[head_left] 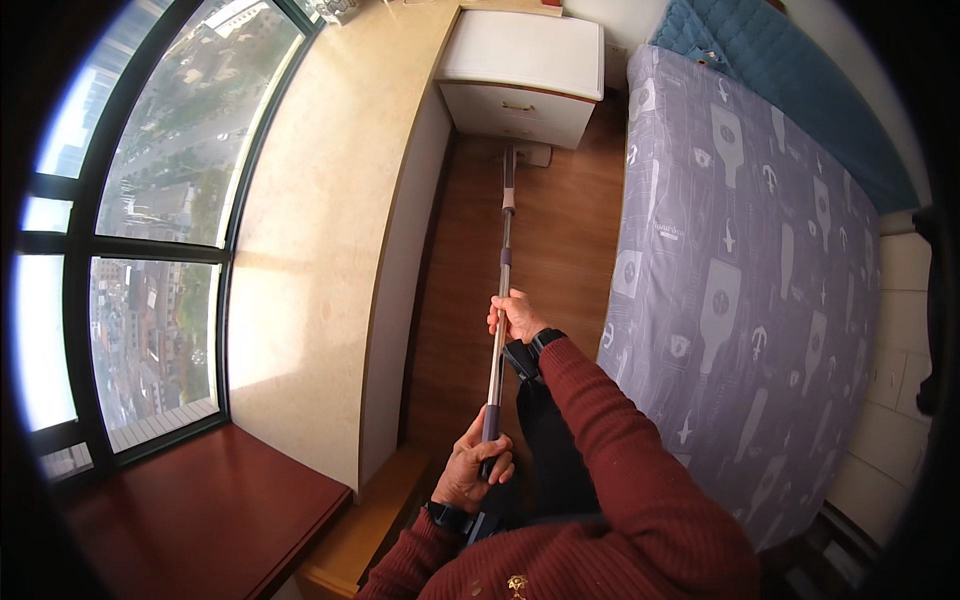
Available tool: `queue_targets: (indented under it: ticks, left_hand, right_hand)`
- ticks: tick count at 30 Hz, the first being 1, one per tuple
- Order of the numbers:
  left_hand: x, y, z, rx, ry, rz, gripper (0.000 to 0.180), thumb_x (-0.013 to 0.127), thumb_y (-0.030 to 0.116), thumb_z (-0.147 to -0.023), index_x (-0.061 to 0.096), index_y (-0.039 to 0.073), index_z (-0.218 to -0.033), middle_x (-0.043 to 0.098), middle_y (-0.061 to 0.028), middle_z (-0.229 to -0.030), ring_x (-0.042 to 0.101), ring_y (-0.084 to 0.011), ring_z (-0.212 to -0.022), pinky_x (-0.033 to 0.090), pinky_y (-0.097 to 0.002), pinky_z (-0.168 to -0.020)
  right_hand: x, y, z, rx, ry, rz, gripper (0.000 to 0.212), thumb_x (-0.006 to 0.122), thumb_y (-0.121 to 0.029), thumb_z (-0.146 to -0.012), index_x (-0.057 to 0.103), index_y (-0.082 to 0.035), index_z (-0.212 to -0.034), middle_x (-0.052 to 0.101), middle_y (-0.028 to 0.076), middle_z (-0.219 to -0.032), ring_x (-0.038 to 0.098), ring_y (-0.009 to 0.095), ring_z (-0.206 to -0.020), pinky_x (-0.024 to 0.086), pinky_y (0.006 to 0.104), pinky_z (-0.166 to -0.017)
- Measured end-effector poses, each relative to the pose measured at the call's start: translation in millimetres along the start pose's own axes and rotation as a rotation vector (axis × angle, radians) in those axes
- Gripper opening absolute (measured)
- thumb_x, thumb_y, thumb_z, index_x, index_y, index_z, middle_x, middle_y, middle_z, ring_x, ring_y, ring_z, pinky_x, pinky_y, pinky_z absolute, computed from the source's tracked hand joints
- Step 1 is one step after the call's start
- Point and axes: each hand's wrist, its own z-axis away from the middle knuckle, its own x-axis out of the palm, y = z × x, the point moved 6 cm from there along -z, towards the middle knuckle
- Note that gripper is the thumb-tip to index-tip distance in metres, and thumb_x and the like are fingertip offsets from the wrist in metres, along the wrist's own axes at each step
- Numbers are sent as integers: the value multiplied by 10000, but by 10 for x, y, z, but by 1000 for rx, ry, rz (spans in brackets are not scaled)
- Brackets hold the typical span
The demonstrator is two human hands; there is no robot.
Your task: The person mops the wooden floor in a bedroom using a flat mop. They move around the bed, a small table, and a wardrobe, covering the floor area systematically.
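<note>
A long-handled mop [506, 238] with a metal pole and grey grips stretches away from me over the wooden floor. My left hand [470, 467] is closed around the grey grip at its near end. Further up, my right hand [517, 315] wraps its fingers around the bare metal of the pole. At the far end, the pale mop head [536, 156] lies on the floor against the foot of a white bedside cabinet [520, 60]; part of the head is hidden.
To the right, a bed [740, 290] with a grey-purple patterned cover edges the narrow strip of wooden floor [570, 215]. A broad beige window ledge [310, 240] runs along the left under dark-framed windows [170, 130]. A dark red tabletop [210, 510] stands at the near left.
</note>
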Motion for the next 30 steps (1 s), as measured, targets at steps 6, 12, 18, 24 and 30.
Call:
queue_targets:
  ticks: [6, 12, 18, 24, 30]
  left_hand:
    - [-225, -123, 48, -69, -18, -103, 675, 606, -39, -897, 370, 137, -1504, 542, -57, -808, 428, -121, -461, 435, -294, -497]
    - [-556, -123, 338, -80, 42, -223, 640, 612, -72, -856, 462, 81, -1459, 551, -20, -795, 381, -99, -444, 387, -264, -474]
    - [-732, 266, 1221, 3, 113, -640, 608, 594, -21, -854, 473, 31, -1448, 522, 35, -773, 444, -52, -531, 356, -211, -480]
    - [-478, 603, 1719, 127, 268, -1196, 628, 577, 29, -813, 490, -30, -1432, 497, 24, -782, 478, -71, -621, 395, -241, -561]
    - [212, 904, 1233, 349, 148, -1599, 645, 578, 28, -763, 501, -49, -1399, 541, -216, -743, 575, -260, -628, 479, -357, -652]
  right_hand:
    - [-418, 178, 198, -58, 66, -101, 160, 592, -94, -953, 444, -39, -931, 559, 108, -699, 603, 243, -571, 537, 433, -473]
    - [-757, 629, 611, -6, 150, -263, 178, 588, -178, -995, 499, -53, -907, 597, 98, -796, 645, 264, -707, 617, 536, -708]
    - [-153, 1263, 998, 55, 23, -309, 182, 519, -223, -1036, 493, -70, -941, 610, 119, -845, 656, 324, -797, 587, 620, -818]
    - [537, 1309, 1255, 9, -225, -381, 222, 530, -259, -1043, 481, -119, -878, 613, 65, -810, 657, 272, -786, 585, 570, -827]
    - [472, 553, 1083, -136, -192, -566, 324, 449, -280, -1055, 481, -135, -767, 520, 2, -726, 576, 182, -704, 554, 454, -786]
